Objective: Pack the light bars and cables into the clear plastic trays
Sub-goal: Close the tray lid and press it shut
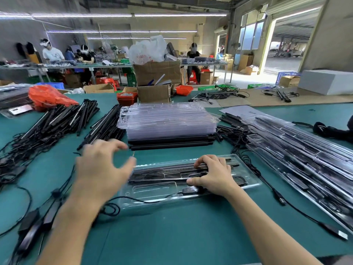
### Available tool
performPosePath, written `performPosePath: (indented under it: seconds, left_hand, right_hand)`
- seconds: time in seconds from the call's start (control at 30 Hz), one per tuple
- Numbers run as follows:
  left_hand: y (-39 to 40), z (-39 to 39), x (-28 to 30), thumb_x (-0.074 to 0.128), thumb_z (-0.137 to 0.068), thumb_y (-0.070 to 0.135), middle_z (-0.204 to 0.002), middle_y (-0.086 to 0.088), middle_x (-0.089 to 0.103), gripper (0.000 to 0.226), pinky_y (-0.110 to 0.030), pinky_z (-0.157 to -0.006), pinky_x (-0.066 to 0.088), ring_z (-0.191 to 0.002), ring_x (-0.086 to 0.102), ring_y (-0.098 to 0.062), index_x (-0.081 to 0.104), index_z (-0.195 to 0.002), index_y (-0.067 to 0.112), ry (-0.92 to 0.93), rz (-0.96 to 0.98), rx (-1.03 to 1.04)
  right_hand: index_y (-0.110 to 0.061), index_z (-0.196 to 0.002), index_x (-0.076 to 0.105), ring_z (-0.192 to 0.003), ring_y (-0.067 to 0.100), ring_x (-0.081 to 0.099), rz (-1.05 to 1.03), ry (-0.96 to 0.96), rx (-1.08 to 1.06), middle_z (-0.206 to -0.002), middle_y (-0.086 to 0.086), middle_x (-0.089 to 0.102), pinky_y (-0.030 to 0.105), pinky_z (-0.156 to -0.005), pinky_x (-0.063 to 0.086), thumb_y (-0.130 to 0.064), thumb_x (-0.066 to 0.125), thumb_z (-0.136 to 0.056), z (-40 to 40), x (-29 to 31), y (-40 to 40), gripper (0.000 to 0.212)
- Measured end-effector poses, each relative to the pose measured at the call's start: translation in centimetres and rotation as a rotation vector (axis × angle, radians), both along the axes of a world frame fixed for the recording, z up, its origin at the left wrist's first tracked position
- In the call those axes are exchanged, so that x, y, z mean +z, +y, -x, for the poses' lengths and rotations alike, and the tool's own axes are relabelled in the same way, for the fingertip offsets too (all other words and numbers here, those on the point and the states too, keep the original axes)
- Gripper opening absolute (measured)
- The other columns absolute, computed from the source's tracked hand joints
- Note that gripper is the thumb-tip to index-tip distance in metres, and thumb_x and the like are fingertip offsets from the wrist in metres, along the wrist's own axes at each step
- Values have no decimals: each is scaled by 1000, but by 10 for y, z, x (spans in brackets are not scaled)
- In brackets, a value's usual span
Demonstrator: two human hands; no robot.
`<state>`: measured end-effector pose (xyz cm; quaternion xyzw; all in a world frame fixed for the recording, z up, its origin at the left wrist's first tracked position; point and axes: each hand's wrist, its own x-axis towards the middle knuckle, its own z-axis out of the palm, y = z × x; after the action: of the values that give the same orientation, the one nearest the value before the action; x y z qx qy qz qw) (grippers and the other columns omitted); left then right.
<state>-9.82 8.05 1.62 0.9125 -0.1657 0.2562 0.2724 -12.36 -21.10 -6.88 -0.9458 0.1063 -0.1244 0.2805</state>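
Right now my right hand presses light bars into the clear tray on the tabletop; left hand, blurred, hovers spread and empty by the tray's left end. Risk: the cable trailing out snags my left hand and drags the tray.

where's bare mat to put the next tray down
The widest bare green mat lies near the person, between the forearms, below the clear plastic tray being filled. A narrow strip runs between that tray and the stack of empty clear trays. Left is crowded with loose black cables, right with filled trays.
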Motion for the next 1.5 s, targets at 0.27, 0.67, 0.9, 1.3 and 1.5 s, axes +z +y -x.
performPosePath:
  seconds: [0.27, 0.67, 0.9, 1.3, 1.5]
  left_hand:
    - [-66, 11, -59, 66, -83, 43, -131, 20, 46, 49, -30, -108, 31, -127, 37, -5, 55, -130, 38, 226, -416, -473]
    - [-64, 11, -81, 76, -65, 33, -101, 3, 78, 30, -28, -75, 60, -93, 74, -12, 82, -93, 22, -191, -297, -466]
    - [-69, 11, -80, 52, -91, 35, -108, 0, 76, 36, -32, -80, 61, -100, 73, -15, 79, -108, 19, -245, -324, -365]
    - [-69, 7, -85, 46, -93, 20, -108, -9, 76, 37, -35, -79, 62, -98, 74, -21, 78, -107, 8, -410, -251, -323]
    - [-69, 12, -82, 58, -89, 22, -109, 2, 74, 28, -32, -92, 46, -103, 68, -17, 72, -111, 11, -547, -36, -340]
  right_hand:
    - [-42, -102, 54, -127, 17, 31, 17, 45, 3, -130, -12, 47, 37, -100, 23, -67, 80, -63, 1, 5, 0, 53]
    - [-19, -75, 67, -80, 6, 61, -264, -552, -55, -76, -12, 66, 26, -75, 45, -25, 72, -90, 18, 9, 10, 17]
    - [-4, -41, 56, -33, 17, 50, -496, -204, 209, -40, 9, 58, 22, -40, 35, -59, 52, -93, 46, 41, 35, 75]
    - [-13, -124, 53, -66, 26, 73, -1464, 136, -60, -89, 20, 76, 25, -46, 52, -39, 63, -95, 34, 32, 75, 40]
    - [-4, -92, 55, -50, 21, 67, -1366, -157, -110, -68, 17, 71, 24, -41, 48, -15, 54, -100, 30, 40, 84, 14]
